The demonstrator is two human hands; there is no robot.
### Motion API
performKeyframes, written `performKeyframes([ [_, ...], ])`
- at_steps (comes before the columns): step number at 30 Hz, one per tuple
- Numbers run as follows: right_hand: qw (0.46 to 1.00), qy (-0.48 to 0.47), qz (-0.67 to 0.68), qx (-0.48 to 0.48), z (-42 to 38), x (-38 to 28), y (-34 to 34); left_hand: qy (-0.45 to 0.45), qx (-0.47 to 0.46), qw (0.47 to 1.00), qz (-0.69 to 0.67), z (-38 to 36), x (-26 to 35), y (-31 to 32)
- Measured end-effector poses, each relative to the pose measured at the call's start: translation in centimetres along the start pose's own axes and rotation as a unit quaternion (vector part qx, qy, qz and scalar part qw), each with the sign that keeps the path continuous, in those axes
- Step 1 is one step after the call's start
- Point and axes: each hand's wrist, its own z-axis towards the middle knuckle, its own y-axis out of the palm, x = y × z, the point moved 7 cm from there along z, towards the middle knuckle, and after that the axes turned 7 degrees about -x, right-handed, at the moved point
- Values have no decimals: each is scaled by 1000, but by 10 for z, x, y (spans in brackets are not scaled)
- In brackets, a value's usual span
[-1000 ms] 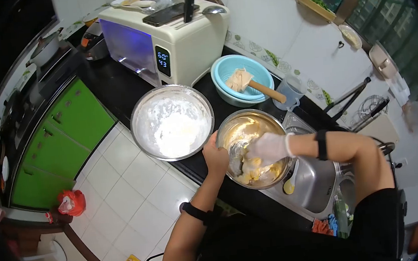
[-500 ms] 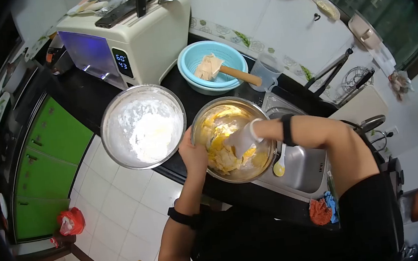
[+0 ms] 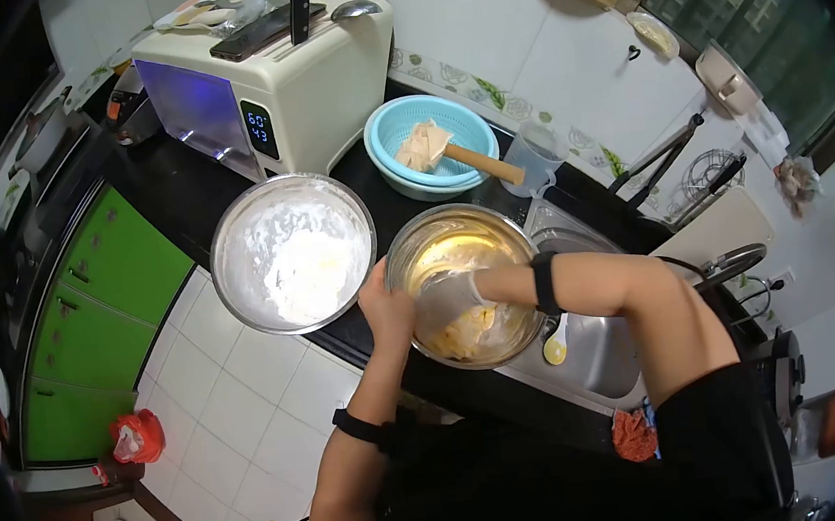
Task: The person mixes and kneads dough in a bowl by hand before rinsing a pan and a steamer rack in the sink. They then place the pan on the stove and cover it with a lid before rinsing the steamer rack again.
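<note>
A steel mixing bowl [image 3: 525, 335] holds crumbly yellow and white dough [image 3: 475, 330], with more residue smeared on its wall. My left hand [image 3: 387, 309] grips the bowl's left rim. Inside the bowl, my right hand [image 3: 446, 300] wears a translucent plastic glove and reaches toward the left wall, against the dough. Its fingers are blurred and partly hidden. To the left stands a second steel bowl [image 3: 226, 289] with white flour [image 3: 308, 271] in it, close to my left hand.
Behind are blue basins [image 3: 384, 123] with a wooden-handled tool [image 3: 483, 162] resting inside, and a clear measuring jug [image 3: 536, 159]. A cream countertop appliance [image 3: 322, 99] stands at back left. On the right is a steel sink [image 3: 597, 354] with a yellow-stained spoon [image 3: 556, 343].
My right hand has moved left and lower within the bowl, shifting the dough. My left hand stays on the rim. The whole view has shifted slightly.
</note>
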Motion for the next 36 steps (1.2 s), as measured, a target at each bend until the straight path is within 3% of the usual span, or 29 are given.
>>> performKeyframes([
  [2,996,-23,71,-45,-7,-4,12,-3,-2,1000,-19,0,0,2],
  [4,953,-216,-151,149,-92,-41,-8,-17,-13,995,-93,0,-3,3],
  [5,953,-218,-149,147,-100,-45,-9,-19,-11,995,-94,0,-6,2],
  [7,920,-43,-387,-39,-95,-26,20,3,-14,997,-79,0,-7,3],
  [10,956,-9,-291,27,-65,-16,32,-5,-13,996,-85,-1,-3,3],
  [12,973,34,-228,10,-24,30,55,-25,-15,995,-100,-2,-3,4],
  [14,962,-134,-165,169,-10,36,48,-39,-13,993,-113,-6,-2,4],
  [15,962,-130,-165,175,-12,24,40,-32,-11,996,-77,-6,1,2],
  [17,992,38,-120,27,-23,14,24,-23,-4,999,-37,-5,2,0],
  [18,990,40,-128,32,-34,7,10,-13,-2,999,-39,-4,1,1],
  [20,1000,-8,-13,13,-54,-1,-8,-15,10,999,-50,-2,-10,1],
  [21,990,1,-32,135,-66,17,-22,-6,14,999,-50,0,-18,1],
  [22,990,-1,-38,135,-72,19,-27,-2,19,999,-50,0,-17,-1],
  [24,969,245,23,11,-80,56,-22,9,28,999,-23,0,-14,-1],
  [25,969,245,19,14,-78,52,-21,12,31,999,-17,0,-13,-1],
  [27,917,282,268,86,-75,49,-11,9,39,999,4,-1,-4,-2],
  [28,918,281,266,86,-59,57,-7,-1,41,999,29,-4,-1,-3],
  [30,979,179,-23,92,-19,55,-21,1,45,999,20,-2,-2,-4],
  [31,981,132,-36,139,-19,47,-27,-7,30,999,13,-3,3,-3],
  [34,984,97,28,146,-36,19,-29,-4,27,1000,-4,-4,1,0],
  [35,992,73,91,56,-55,-7,-28,13,39,999,-13,-3,0,-3],
  [36,992,68,96,53,-68,-14,-22,8,39,999,-8,-3,-4,-3],
])
